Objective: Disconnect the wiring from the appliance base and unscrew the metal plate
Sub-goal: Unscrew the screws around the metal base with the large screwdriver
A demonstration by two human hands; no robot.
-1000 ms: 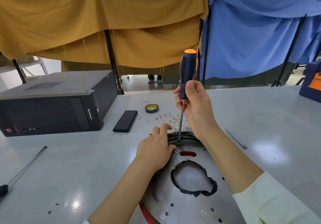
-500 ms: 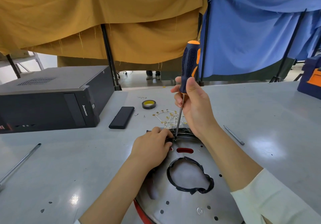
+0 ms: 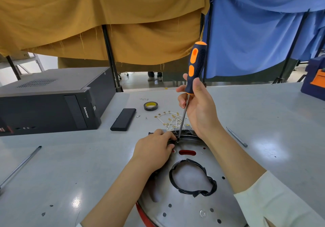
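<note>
The metal plate (image 3: 191,207) of the appliance base lies flat at the near edge of the grey bench (image 3: 70,165), a black taped ring (image 3: 193,179) around its central opening and a red slot (image 3: 187,152) showing the housing beneath. The right hand (image 3: 198,110) grasps the lower end of an orange-and-black screwdriver (image 3: 196,66), fingers wrapped around the handle, holding the shaft nearly upright so the tip meets a screw at the plate's far rim. The left hand (image 3: 154,149) presses down beside that tip, fingers curled over the rim, apparently to steady the base against the turning force. Detached white wires with brass terminals (image 3: 168,119) lie just beyond, near a roll of tape (image 3: 150,106), suggesting the wiring is largely off. Compared with a second ago, the handle leans slightly to the right and the left hand's fingers sit closer to the tip; the plate itself remains seated.
</note>
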